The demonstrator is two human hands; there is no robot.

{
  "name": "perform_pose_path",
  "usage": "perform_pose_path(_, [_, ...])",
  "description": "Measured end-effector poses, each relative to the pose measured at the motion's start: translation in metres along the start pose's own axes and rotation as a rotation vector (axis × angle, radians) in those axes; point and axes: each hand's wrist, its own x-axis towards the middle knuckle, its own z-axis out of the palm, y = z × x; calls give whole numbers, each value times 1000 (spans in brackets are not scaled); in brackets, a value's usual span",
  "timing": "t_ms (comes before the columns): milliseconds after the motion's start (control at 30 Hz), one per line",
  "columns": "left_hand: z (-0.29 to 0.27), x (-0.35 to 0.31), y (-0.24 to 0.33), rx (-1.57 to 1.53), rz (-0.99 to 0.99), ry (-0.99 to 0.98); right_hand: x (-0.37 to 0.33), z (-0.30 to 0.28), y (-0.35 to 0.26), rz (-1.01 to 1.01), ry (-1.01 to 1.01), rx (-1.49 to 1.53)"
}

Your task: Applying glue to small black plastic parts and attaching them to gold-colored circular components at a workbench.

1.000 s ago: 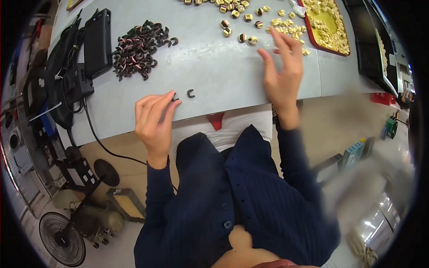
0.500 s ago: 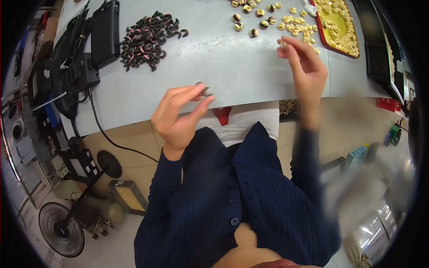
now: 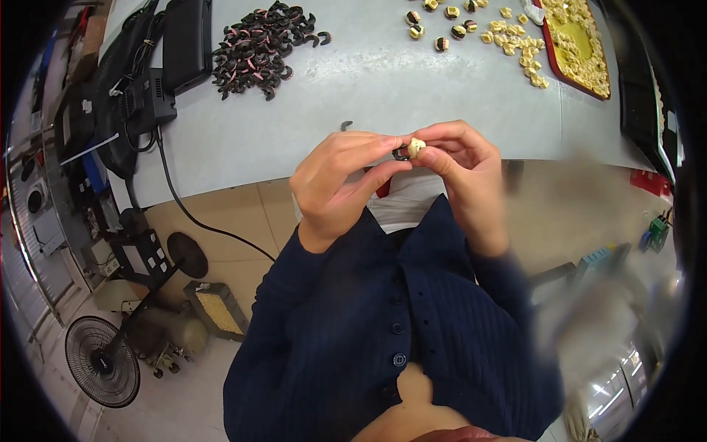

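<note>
Both hands meet in front of me, over the near edge of the table. My left hand (image 3: 342, 174) pinches a small black curved piece (image 3: 400, 153) between thumb and fingertips. Right against it is a small pale-yellow lobed piece (image 3: 417, 148), which my right hand (image 3: 468, 168) grips with thumb and fingers. The two pieces appear to touch; fingertips cover part of each. One black curved piece (image 3: 346, 125) lies alone on the table, just beyond my left hand. A heap of black curved pieces (image 3: 259, 51), some with pink ridged edges, is farther off at the left.
Loose yellow pieces (image 3: 509, 37) lie at the far right of the grey table (image 3: 412, 92). Nearby are several yellow-and-black joined pieces (image 3: 458, 32). A red-rimmed tray (image 3: 571, 82) holds more yellow ones. Black boxes (image 3: 149, 98) and a cable stand left; a fan (image 3: 102, 361) is below.
My hands have come together from apart: the right moved left and nearer with its yellow piece, the left moved right with its black one. The view has shifted slightly.
</note>
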Motion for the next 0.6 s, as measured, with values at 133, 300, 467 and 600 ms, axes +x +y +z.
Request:
perform_pose_path(133, [-3, 1, 1, 33, 4, -16, 1, -3, 4, 38, -49, -10])
perform_pose_path(300, [-9, -2, 0, 83, 6, -114, 6, -14, 3, 195, -197, 46])
perform_pose_path(467, [-17, 3, 2, 282, 30, -75, 7, -20, 4, 65, -117, -32])
perform_pose_path(600, [-31, 8, -4, 544, -100, -107, 27, -35, -2, -337, 26, -532])
